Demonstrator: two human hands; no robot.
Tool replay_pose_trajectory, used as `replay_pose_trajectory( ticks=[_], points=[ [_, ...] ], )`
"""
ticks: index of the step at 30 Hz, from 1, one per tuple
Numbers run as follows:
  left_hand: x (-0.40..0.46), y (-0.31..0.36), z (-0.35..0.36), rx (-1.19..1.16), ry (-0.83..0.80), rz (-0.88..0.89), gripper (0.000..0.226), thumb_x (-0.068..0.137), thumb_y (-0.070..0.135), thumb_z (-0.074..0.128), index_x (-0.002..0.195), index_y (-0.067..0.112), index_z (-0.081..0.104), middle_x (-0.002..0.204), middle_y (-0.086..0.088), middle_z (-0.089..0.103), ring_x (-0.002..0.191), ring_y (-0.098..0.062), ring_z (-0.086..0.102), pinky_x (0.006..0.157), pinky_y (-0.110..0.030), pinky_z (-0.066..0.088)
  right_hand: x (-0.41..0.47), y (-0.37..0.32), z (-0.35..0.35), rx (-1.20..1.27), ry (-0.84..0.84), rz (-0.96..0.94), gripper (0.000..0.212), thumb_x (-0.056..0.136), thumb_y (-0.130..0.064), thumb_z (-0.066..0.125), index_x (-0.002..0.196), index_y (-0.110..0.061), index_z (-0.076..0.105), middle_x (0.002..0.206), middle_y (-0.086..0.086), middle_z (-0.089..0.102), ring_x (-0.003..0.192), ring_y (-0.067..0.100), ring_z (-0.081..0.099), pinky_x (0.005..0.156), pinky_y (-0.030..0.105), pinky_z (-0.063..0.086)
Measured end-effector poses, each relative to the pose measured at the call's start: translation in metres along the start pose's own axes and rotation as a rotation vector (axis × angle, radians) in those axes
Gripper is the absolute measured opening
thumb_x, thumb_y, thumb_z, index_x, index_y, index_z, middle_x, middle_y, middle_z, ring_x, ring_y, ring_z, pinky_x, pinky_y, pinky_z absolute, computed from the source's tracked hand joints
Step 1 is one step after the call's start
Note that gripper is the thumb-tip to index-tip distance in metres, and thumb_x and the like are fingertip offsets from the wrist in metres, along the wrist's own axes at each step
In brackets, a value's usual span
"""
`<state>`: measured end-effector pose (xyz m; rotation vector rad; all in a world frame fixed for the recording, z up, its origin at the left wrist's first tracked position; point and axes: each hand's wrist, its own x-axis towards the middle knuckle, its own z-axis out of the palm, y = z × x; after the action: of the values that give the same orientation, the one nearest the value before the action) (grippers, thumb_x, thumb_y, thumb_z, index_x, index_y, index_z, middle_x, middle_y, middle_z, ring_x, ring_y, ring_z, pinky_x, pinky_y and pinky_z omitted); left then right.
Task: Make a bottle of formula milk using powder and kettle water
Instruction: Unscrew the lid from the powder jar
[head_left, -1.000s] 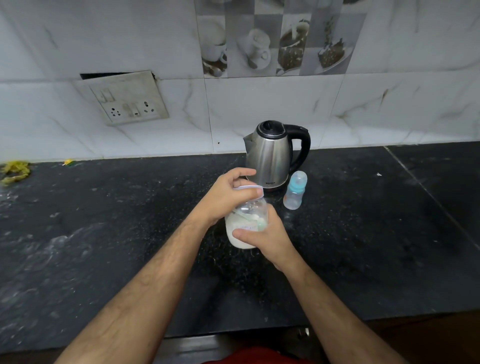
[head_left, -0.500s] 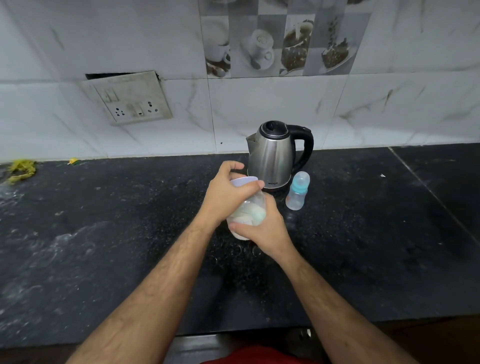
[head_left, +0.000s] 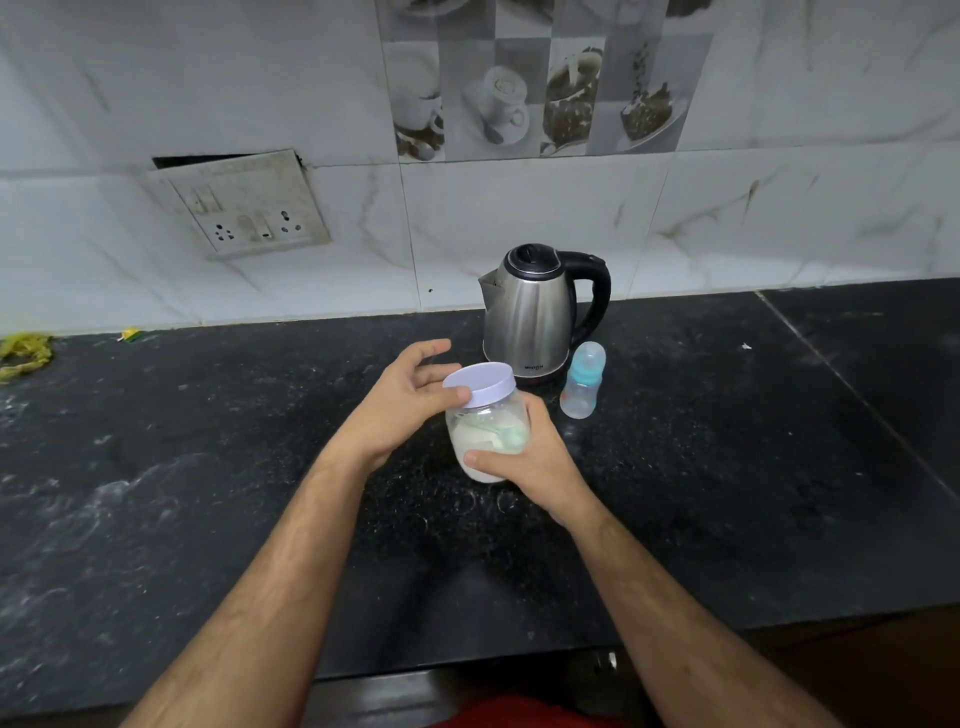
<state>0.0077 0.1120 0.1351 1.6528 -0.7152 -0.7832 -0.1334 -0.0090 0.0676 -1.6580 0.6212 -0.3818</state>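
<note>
Barely begun: clear plastic powder jar gripped by right hand, lilac lid on, left hand fingers spread, capped baby bottle unfilled.

Powder jar in right hand, left hand at its lid, kettle behind.

Wall socket plate; yellow scraps on countertop
</note>
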Motion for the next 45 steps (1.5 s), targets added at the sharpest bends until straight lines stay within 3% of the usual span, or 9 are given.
replay_pose_trajectory(
  ticks=[4,9,18,20,26,33,39,42,45],
  points=[
    [0.001,-0.002,0.004,0.007,0.011,0.009,0.094,0.056,0.042,0.087,0.139,0.03,0.045,0.133,0.0,0.058,0.12,-0.01,0.06,0.099,-0.03,0.051,-0.006,-0.002,0.006,-0.021,-0.021,-0.012,0.077,0.056,-0.03,0.09,0.119,-0.039,0.049,0.118,-0.011,0.064,0.109,0.007,0.064,0.097,0.04,0.054],
    [0.001,0.0,0.016,0.038,-0.035,0.055,0.098,0.059,0.051,0.08,0.146,0.031,0.038,0.141,0.004,0.052,0.129,-0.007,0.052,0.104,-0.031,0.048,-0.01,-0.001,0.012,-0.035,-0.011,-0.015,0.086,0.053,-0.038,0.088,0.128,-0.033,0.045,0.121,-0.013,0.061,0.112,0.007,0.062,0.097,0.039,0.054],
    [0.003,-0.009,0.015,0.023,0.048,0.05,0.079,0.079,0.013,0.081,0.147,0.017,0.039,0.124,-0.003,0.063,0.111,-0.011,0.065,0.087,-0.02,0.055,-0.009,0.001,-0.001,-0.047,0.045,-0.011,0.083,0.057,-0.029,0.089,0.126,-0.034,0.043,0.121,-0.012,0.061,0.111,0.006,0.061,0.098,0.038,0.053],
    [0.002,-0.006,0.017,0.035,0.048,0.055,0.09,0.071,0.022,0.088,0.147,0.022,0.039,0.126,-0.002,0.06,0.109,-0.008,0.063,0.083,-0.018,0.053,-0.011,0.0,0.004,-0.046,0.023,-0.018,0.085,0.055,-0.033,0.089,0.127,-0.035,0.044,0.121,-0.012,0.061,0.111,0.006,0.062,0.097,0.038,0.054],
    [0.001,-0.005,0.021,0.107,-0.008,0.079,0.104,0.057,0.058,0.078,0.148,0.036,0.034,0.146,0.003,0.047,0.134,-0.005,0.045,0.111,-0.032,0.041,-0.014,-0.003,0.009,-0.059,0.013,-0.026,0.082,0.058,-0.032,0.089,0.128,-0.032,0.046,0.12,-0.013,0.061,0.11,0.005,0.062,0.096,0.036,0.054],
    [0.0,-0.01,0.013,0.097,0.018,0.071,0.079,0.084,0.012,0.076,0.149,0.019,0.033,0.134,0.0,0.058,0.125,-0.011,0.057,0.102,-0.023,0.048,-0.007,-0.003,-0.002,-0.086,0.074,-0.004,0.079,0.062,-0.021,0.089,0.125,-0.036,0.043,0.116,-0.018,0.059,0.108,0.004,0.06,0.09,0.026,0.052],
    [0.012,-0.002,0.012,0.32,-0.04,0.091,0.091,0.062,0.042,0.088,0.142,0.025,0.048,0.132,0.008,0.057,0.121,-0.006,0.055,0.103,-0.024,0.044,-0.008,-0.003,0.006,-0.122,0.012,0.004,0.082,0.062,-0.027,0.089,0.13,-0.033,0.044,0.118,-0.017,0.059,0.106,0.002,0.059,0.082,0.022,0.052],
    [0.016,0.006,0.017,0.481,-0.048,0.122,0.077,0.071,0.036,0.087,0.138,0.023,0.052,0.125,0.017,0.054,0.117,-0.004,0.053,0.093,-0.012,0.039,-0.006,-0.003,0.005,-0.128,0.012,0.008,0.079,0.063,-0.026,0.088,0.127,-0.036,0.043,0.117,-0.017,0.059,0.105,0.002,0.06,0.077,0.019,0.05],
    [0.022,0.008,0.019,0.56,-0.014,0.131,0.072,0.072,0.041,0.085,0.136,0.023,0.055,0.12,0.017,0.055,0.112,-0.004,0.052,0.091,-0.018,0.038,-0.003,-0.002,0.002,-0.153,0.025,0.017,0.08,0.058,-0.033,0.088,0.124,-0.039,0.042,0.117,-0.015,0.059,0.105,0.006,0.06,0.077,0.023,0.053]
  ],
)
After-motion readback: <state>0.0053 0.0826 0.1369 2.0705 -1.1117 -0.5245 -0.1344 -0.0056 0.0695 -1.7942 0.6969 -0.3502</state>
